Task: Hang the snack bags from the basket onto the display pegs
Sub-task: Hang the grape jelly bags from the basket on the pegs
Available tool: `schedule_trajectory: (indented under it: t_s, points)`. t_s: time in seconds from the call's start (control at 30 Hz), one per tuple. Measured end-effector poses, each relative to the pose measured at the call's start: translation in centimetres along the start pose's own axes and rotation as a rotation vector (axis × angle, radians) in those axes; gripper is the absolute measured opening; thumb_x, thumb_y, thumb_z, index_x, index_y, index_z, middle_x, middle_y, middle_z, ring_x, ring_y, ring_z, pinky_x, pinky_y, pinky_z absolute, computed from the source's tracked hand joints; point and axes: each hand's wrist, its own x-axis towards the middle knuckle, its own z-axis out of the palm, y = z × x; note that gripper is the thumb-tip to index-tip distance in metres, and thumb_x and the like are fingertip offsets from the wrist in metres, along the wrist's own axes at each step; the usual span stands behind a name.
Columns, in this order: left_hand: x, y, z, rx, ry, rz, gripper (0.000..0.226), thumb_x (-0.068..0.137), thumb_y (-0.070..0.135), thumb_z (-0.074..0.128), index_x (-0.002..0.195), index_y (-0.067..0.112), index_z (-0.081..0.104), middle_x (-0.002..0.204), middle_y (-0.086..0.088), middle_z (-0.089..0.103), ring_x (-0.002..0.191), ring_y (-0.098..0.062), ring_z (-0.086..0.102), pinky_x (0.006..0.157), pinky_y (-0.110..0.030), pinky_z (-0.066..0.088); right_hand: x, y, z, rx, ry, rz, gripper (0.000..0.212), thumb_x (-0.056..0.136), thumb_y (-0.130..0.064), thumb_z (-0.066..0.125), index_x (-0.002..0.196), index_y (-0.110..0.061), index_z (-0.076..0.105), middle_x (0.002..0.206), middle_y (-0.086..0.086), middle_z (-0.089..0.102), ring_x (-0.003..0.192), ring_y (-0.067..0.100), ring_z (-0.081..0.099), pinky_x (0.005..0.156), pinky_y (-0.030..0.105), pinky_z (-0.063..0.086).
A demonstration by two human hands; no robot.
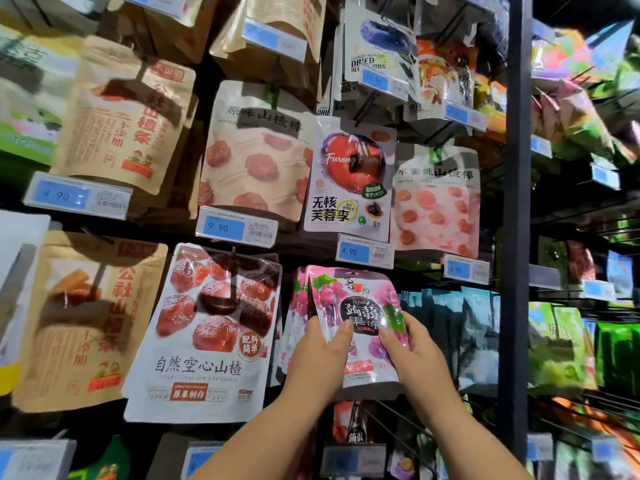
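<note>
Both our hands on one snack bag.
Lower centre of frame: our left hand [317,355] and right hand [414,355] pinch the glossy pink grape-print snack bag [353,306], raised before matching pink bags [298,306].

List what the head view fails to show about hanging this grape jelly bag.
Peg: head view, hidden behind the grape jelly bag that the left hand and right hand hold; whether its hole is on it cannot be told.
Basket: outside the frame.
Price label below the hands: too blurred to read.
</note>
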Motion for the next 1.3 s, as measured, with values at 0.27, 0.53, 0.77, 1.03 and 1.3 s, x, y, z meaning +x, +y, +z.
schedule_trajectory:
  t_s: [0.27,0.53,0.77,1.03,1.3]
  points:
    - [0.6,0.4,-0.5,0.14,-0.01,-0.029,0.054,0.098,0.052,0.042,0.133,0.011,0.033,0.116,-0.009,0.058,0.099,-0.024,0.057,0.076,-0.033,0.043,0.7,0.1,0.3,-0.052,-0.008,0.009,0.023,0.098,-0.025,0.058,0.098,-0.047,0.058,0.098,-0.018,0.069,0.098,0.007,0.065,0.087,0.033,0.051]
    - [0.4,0.3,-0.7,0.125,-0.002,-0.013,0.05,0.098,0.048,0.046,0.13,0.014,0.029,0.103,-0.004,0.06,0.092,-0.024,0.061,0.082,-0.039,0.052,0.7,1.1,0.3,-0.011,-0.027,0.036,0.023,0.097,-0.026,0.058,0.116,-0.039,0.065,0.101,-0.014,0.074,0.098,0.013,0.07,0.092,0.048,0.055]
    - [0.6,-0.6,-0.2,0.14,0.072,0.088,0.077,0.096,0.044,0.053,0.148,0.035,-0.003,0.134,-0.001,0.051,0.112,-0.023,0.056,0.092,-0.038,0.048,1.3,1.3,0.4,-0.052,0.01,0.038,0.026,0.093,-0.028,0.064,0.11,-0.047,0.062,0.1,-0.012,0.073,0.092,0.012,0.071,0.087,0.046,0.057]
    - [0.6,-3.3,1.2,0.338,0.128,0.172,0.054,0.097,0.044,0.046,0.142,0.058,0.02,0.157,0.015,-0.008,0.147,-0.019,-0.008,0.12,-0.052,0.008,0.7,3.4,0.8,-0.224,-0.075,0.066,0.06,0.094,-0.05,0.056,0.148,-0.048,0.029,0.137,-0.003,0.044,0.126,0.015,0.048,0.109,0.044,0.042]
    - [1.7,-4.3,1.3,0.341,0.083,0.157,0.064,0.092,0.062,0.043,0.146,0.058,0.009,0.155,0.021,-0.027,0.148,-0.015,-0.018,0.121,-0.051,0.001,1.1,3.7,1.6,-0.089,-0.152,0.115,0.073,0.1,-0.045,0.047,0.15,-0.052,-0.005,0.16,-0.007,0.024,0.139,0.015,0.035,0.111,0.033,0.029]
